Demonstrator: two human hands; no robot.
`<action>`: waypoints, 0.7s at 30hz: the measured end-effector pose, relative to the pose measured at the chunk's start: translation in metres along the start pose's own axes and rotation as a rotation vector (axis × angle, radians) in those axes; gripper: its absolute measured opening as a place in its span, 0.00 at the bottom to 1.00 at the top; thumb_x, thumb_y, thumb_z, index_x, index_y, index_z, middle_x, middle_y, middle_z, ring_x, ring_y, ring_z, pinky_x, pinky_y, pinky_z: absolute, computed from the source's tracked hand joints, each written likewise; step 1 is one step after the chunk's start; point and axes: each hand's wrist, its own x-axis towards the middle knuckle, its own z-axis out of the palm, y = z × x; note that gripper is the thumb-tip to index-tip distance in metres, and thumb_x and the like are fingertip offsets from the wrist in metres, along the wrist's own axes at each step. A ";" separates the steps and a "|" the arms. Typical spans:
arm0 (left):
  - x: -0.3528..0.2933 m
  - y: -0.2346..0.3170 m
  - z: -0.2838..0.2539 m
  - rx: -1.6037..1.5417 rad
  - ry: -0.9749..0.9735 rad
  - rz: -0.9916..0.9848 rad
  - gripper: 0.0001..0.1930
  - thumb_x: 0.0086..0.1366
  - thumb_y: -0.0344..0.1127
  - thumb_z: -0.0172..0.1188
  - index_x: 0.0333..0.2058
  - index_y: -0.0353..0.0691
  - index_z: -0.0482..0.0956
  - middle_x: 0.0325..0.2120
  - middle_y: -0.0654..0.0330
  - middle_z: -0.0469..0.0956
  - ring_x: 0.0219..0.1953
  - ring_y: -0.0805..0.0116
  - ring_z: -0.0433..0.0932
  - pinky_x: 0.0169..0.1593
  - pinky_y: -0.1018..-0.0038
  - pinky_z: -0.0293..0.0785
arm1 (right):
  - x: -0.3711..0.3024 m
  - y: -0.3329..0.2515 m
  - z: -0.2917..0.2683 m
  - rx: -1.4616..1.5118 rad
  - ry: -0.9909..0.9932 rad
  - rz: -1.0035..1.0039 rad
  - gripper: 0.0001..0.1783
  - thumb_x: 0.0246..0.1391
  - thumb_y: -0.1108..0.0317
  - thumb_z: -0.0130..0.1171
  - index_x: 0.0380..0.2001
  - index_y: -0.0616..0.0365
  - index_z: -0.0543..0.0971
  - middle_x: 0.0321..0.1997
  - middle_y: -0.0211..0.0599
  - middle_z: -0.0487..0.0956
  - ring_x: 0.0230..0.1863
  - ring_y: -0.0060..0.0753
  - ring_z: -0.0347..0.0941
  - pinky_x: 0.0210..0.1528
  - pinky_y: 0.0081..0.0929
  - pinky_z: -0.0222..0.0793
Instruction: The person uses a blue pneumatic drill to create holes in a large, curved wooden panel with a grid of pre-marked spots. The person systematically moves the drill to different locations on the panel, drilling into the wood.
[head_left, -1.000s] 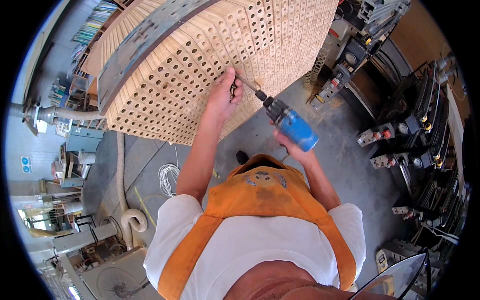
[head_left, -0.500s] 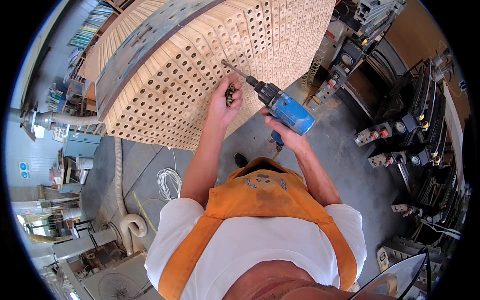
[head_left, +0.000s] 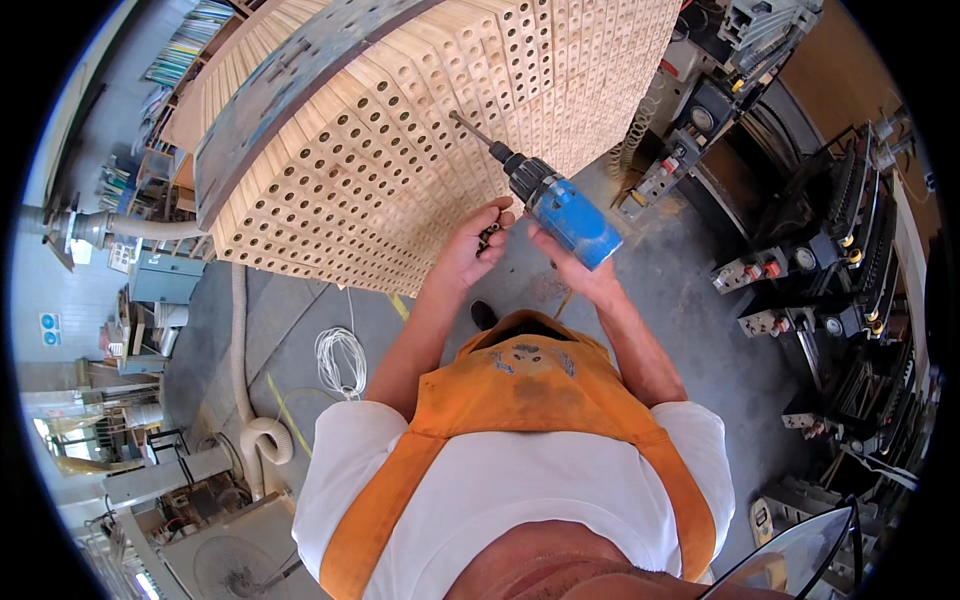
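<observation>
Right grip (head_left: 578, 270) wrapped round blue drill (head_left: 575, 222), bit (head_left: 472, 128) jutting forward; left grip (head_left: 466, 252) curled round fittings (head_left: 488, 236).

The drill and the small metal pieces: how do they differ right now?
The drill is one large, blue-and-black tool; the metal pieces are small, dark and several. The drill is in the right hand, its bit pointed at the holed wooden boards; the metal pieces are within the left hand's curled fingers. Both are held.
</observation>
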 end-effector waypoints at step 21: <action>0.009 0.073 0.043 0.065 -0.044 0.326 0.12 0.69 0.39 0.52 0.43 0.36 0.72 0.29 0.66 0.70 0.23 0.82 0.64 0.19 0.88 0.58 | -0.020 -0.006 -0.027 0.112 -0.048 0.043 0.17 0.51 0.69 0.65 0.44 0.59 0.78 0.40 0.37 0.81 0.40 0.28 0.77 0.43 0.28 0.73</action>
